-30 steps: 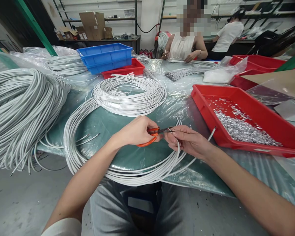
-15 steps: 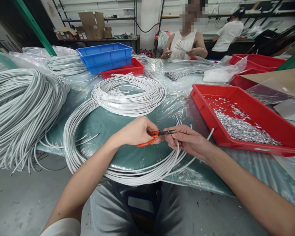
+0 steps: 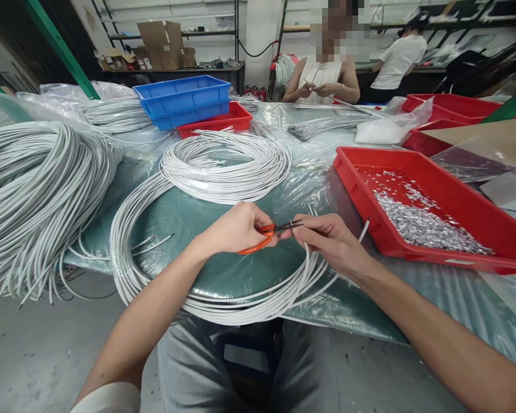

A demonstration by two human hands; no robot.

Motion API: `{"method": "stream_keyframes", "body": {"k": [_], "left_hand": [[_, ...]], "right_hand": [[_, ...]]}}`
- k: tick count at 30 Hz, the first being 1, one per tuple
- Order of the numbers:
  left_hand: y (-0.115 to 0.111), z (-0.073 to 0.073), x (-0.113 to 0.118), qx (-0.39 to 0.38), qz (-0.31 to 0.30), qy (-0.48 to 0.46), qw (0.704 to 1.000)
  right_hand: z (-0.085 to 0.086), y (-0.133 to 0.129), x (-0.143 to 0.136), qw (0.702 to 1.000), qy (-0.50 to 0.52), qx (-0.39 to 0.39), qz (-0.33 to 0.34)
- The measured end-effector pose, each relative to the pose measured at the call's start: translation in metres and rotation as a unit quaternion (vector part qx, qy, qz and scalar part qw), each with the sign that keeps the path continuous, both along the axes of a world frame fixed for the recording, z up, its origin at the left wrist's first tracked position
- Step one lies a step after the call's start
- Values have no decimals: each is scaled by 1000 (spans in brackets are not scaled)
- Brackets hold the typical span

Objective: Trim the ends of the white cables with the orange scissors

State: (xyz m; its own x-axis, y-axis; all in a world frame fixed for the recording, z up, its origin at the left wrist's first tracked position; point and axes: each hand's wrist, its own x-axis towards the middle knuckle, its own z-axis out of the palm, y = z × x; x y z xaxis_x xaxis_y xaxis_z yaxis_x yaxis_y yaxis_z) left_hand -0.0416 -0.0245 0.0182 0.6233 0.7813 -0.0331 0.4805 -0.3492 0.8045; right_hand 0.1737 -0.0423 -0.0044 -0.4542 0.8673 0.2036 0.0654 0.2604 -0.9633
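Observation:
My left hand [image 3: 245, 228] is closed around orange-handled scissors [image 3: 268, 230], whose dark blades point right. My right hand [image 3: 327, 238] pinches the end of a white cable [image 3: 307, 255] right at the blade tips; the fingers partly hide that end. The cable belongs to a loose coil of white cables [image 3: 236, 312] lying in front of me near the table edge. Several other cable ends stick out behind and to the right of my right hand. A second white cable coil [image 3: 227, 183] lies just beyond my hands.
A red tray [image 3: 417, 252] with many small silvery pieces stands at the right. Thick cable bundles [image 3: 38, 201] hang over the left edge. Farther back are a blue bin [image 3: 184, 112], more red trays and a plastic bag [image 3: 389, 132]. A co-worker [image 3: 322, 80] sits across the table.
My right hand has turned slightly and its fingers have shifted on the cable end, with the scissor tips raised a little. The co-worker across has brought both hands together.

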Motion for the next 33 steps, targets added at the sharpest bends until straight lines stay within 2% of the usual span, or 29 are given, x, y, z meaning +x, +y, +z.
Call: {"method": "stream_keyframes", "body": {"k": [9,19,21,24,27,33], "left_hand": [[1,-3,0,55,15,24,998],[-1,-2,2,70,58,40,995],[-1,-3,3,79,65,43,994],[-1,-3,4,104,74,37,991],[0,-2,2,116,79,-11,990],[1,-2,4,62,84,-142,984]], "right_hand": [[-1,-1,-4,994,-23,83,-71],[-1,-6,-9,985,-24,89,-149],[-2,-5,-9,987,-18,71,-146],[-3,-4,-11,994,9,-6,-108],[-3,-4,-13,993,44,-71,-82],[0,-7,-17,993,24,-94,-74]]}}
